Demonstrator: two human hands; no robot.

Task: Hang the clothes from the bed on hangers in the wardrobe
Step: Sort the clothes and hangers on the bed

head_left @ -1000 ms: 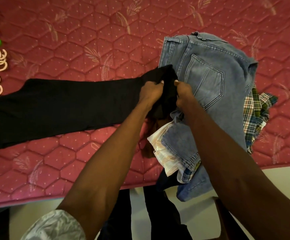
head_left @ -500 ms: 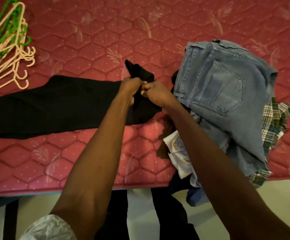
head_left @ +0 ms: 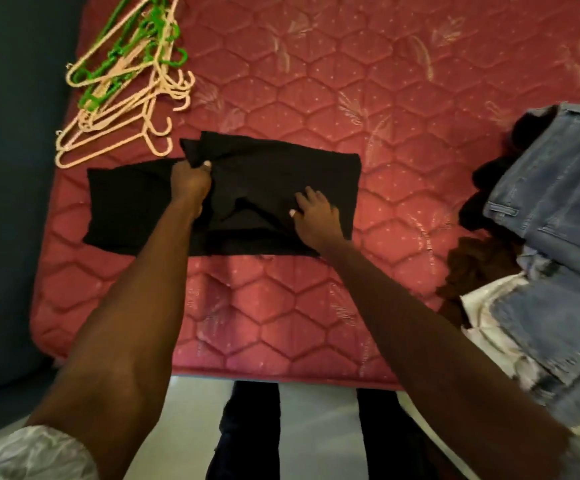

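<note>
1. Black garment (head_left: 267, 174) lies folded over on the bed (head_left: 316, 98), mid-mattress.
2. Left hand (head_left: 191, 180): grip pinched on its folded edge.
3. Right hand (head_left: 314, 213): fingers spread, flat on the cloth.
4. Hangers (head_left: 125, 88) just beyond; clothes pile (head_left: 551, 209) well apart, right.

A black garment (head_left: 274, 174) lies folded on the red quilted bed (head_left: 316, 306). The left hand (head_left: 191, 180) pinches its far-left fold; the right hand (head_left: 314, 211) presses flat on it. Hangers (head_left: 125, 95) lie far left, a jeans pile (head_left: 551, 209) right.
</note>
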